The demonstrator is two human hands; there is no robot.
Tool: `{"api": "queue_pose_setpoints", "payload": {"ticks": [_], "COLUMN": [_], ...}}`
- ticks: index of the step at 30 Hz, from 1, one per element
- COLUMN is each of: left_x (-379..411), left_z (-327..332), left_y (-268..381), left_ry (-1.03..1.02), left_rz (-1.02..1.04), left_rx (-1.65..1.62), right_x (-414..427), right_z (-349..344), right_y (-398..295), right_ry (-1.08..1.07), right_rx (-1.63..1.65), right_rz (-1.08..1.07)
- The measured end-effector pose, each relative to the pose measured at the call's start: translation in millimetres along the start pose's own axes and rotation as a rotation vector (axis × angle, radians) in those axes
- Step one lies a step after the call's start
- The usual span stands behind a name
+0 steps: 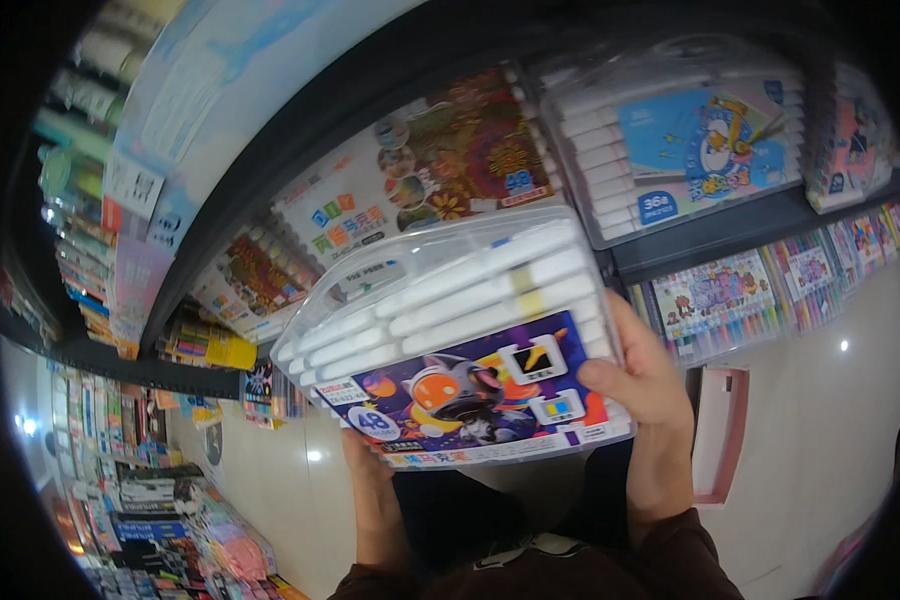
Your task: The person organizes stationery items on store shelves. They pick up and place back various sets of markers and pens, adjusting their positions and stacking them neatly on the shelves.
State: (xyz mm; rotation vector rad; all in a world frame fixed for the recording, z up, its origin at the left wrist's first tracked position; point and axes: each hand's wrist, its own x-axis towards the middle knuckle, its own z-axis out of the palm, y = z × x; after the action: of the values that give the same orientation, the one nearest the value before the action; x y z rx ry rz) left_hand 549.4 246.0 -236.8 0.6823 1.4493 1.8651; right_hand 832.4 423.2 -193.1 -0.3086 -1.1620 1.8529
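A clear plastic carry case of white marker pens (465,337) is held up before me, tilted, its handle side away from me. Its printed card shows a cartoon cat-eared astronaut on purple. My right hand (637,367) grips the case's right edge, thumb on the front and fingers behind it. At the lower left corner, my left hand (367,457) supports the case; its fingers are hidden behind it. Just beyond lies a larger marker set with a flower-pattern card (420,165), partly covered by the case.
A black shelf (667,236) carries a marker case with a blue penguin card (705,150). Pen packs (720,296) hang along its front edge. A pink-edged white box (720,435) rests on the tiled floor at right. Stacked stationery (150,517) fills the lower left.
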Motion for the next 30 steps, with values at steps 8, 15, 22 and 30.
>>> {"api": "queue_pose_setpoints", "payload": {"ticks": [8,15,22,30], "left_x": [36,106,121,231], "left_z": [57,71,166,171], "left_y": [23,43,85,141], "left_ry": [0.052,-0.259,-0.619,-0.36], "left_rz": [0.104,0.466,1.311,1.453], "left_rx": [-0.072,0.598,1.563,1.741], "right_x": [-5,-16,-13,2], "right_z": [-13,-34,-22,-9], "right_y": [-2,-24,-20,15], "right_ry": [-0.046,-0.375,-0.696,-0.681], "right_rx": [-0.214,-0.433,-0.474,-0.457], "right_rz": [-0.112,-0.363,-0.249,-0.324]}}
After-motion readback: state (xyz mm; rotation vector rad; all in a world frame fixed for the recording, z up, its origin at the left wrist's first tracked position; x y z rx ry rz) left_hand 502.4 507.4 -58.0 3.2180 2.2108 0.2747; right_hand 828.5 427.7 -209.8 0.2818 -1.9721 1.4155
